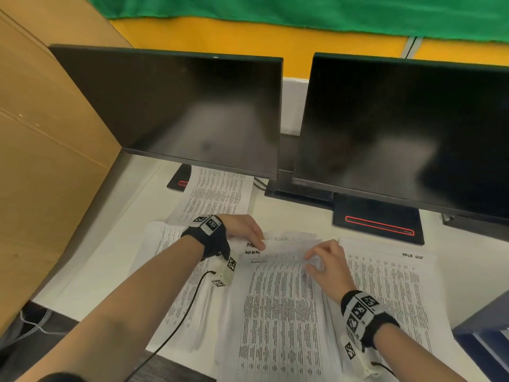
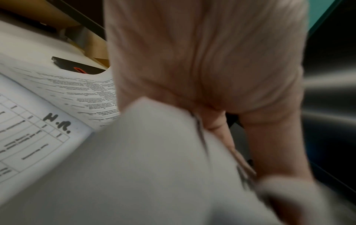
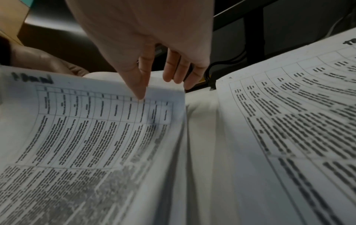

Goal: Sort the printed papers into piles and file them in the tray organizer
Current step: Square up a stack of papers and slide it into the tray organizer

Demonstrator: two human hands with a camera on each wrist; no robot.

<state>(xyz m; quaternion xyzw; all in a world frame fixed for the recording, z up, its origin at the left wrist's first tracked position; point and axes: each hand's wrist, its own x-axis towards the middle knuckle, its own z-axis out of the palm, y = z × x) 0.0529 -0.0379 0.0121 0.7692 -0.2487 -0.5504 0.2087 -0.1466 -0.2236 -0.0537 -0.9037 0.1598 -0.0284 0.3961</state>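
A middle stack of printed sheets (image 1: 281, 312) lies on the white desk in front of me. My left hand (image 1: 257, 242) grips its lifted top sheet at the upper left corner. In the left wrist view that sheet (image 2: 146, 159) is blurred and curves up against the left hand (image 2: 202, 60). My right hand (image 1: 309, 261) pinches the same sheet's far edge near the upper right. The right wrist view shows the thumb (image 3: 138, 85) on top of the sheet (image 3: 92, 121) and the other fingers (image 3: 173, 70) behind its edge. No tray organizer is plainly in view.
Sorted piles lie around: an "H.R." pile (image 1: 170, 271) at left, a "TASK LIST" pile (image 1: 391, 293) at right, another pile (image 1: 217, 194) under the left monitor (image 1: 176, 106). The right monitor's base (image 1: 377, 219) stands behind. A cardboard wall (image 1: 41, 161) borders the left; a dark blue object (image 1: 484, 334) sits lower right.
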